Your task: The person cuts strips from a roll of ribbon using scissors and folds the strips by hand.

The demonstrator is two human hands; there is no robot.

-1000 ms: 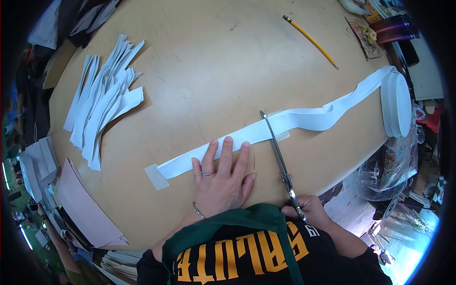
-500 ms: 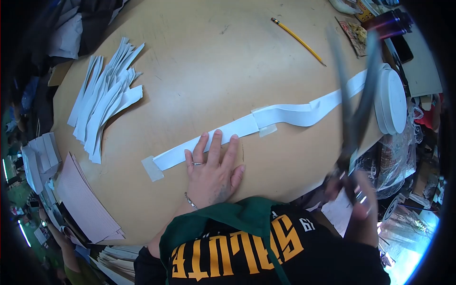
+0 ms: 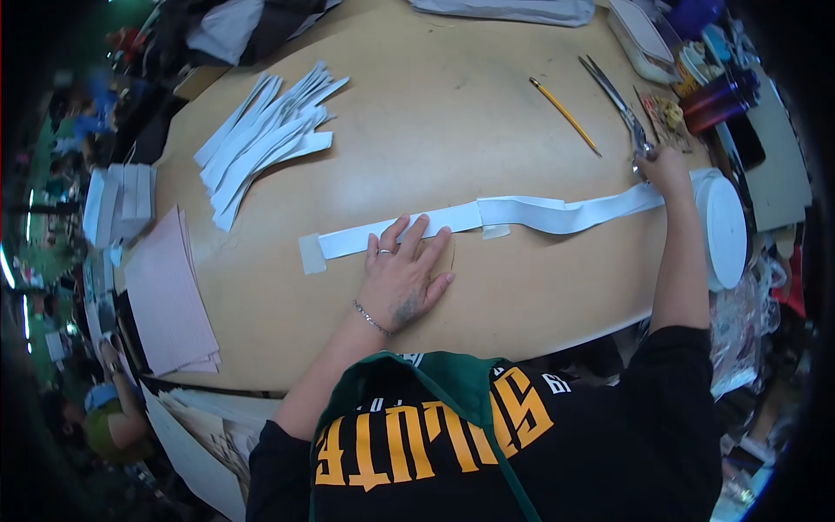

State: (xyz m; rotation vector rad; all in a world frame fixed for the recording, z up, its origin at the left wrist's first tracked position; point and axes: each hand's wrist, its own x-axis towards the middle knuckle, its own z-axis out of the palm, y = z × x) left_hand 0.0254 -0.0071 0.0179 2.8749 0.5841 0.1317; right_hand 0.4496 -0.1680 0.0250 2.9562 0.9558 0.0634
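A long white band (image 3: 539,214) runs from a roll (image 3: 724,228) at the table's right edge towards the left. My left hand (image 3: 402,274) lies open, its fingertips pressing the flat left part of the band. Tape pieces sit on the table at the band's left end and beneath its middle, where a crosswise edge shows. At the right, my right hand (image 3: 668,170) is closed at the handles of metal scissors (image 3: 619,100), whose blades point away from me, slightly apart. The fingers are partly hidden.
A yellow pencil (image 3: 565,117) lies left of the scissors. Cut white strips (image 3: 265,130) are piled at the back left, with pink sheets (image 3: 170,296) nearer the front left. A purple bottle (image 3: 720,103) and a lidded container (image 3: 642,39) stand at the back right. Another person's arm (image 3: 126,396) shows far left.
My right hand has carried the scissors from upright near my body out to the table beside the pencil. My left hand stays on the band. The view has shifted.
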